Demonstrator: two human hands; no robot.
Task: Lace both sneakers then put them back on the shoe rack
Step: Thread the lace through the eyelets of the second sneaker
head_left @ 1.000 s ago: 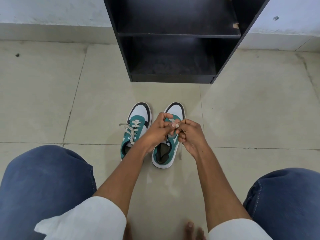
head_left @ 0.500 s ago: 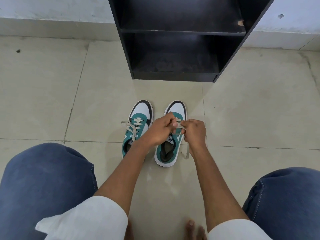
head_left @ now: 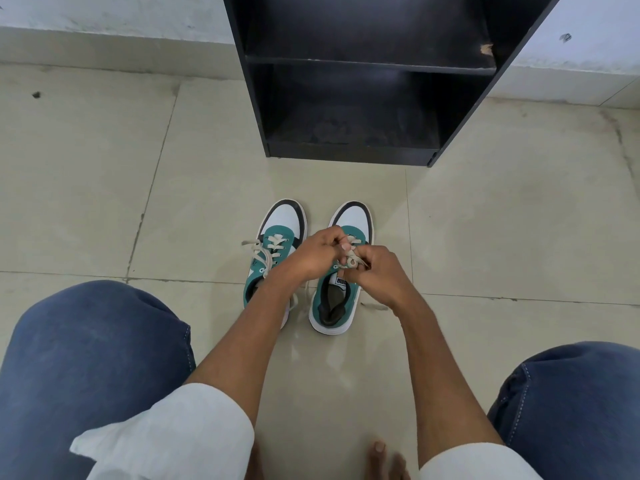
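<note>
Two teal, white and black sneakers stand side by side on the tiled floor, toes toward the rack. The left sneaker [head_left: 277,244] has cream laces threaded and loosely tied. Over the tongue of the right sneaker [head_left: 337,306] my left hand [head_left: 313,252] and my right hand [head_left: 375,271] meet, both pinching its cream lace [head_left: 352,258]. One loose lace end [head_left: 375,306] trails on the floor to the shoe's right. A black shoe rack [head_left: 363,77] stands open just beyond the shoes, its shelves bare.
My knees in blue jeans [head_left: 90,358] frame the scene at the lower left and lower right. Bare toes [head_left: 379,452] show at the bottom edge. A white wall with a low skirting [head_left: 104,46] runs behind the rack. Beige floor tiles surround the shoes.
My hands have stayed over the right sneaker, working its lace; the right hand's fingers have shifted and a lace loop now shows between the hands. The camera view has tilted slightly.
</note>
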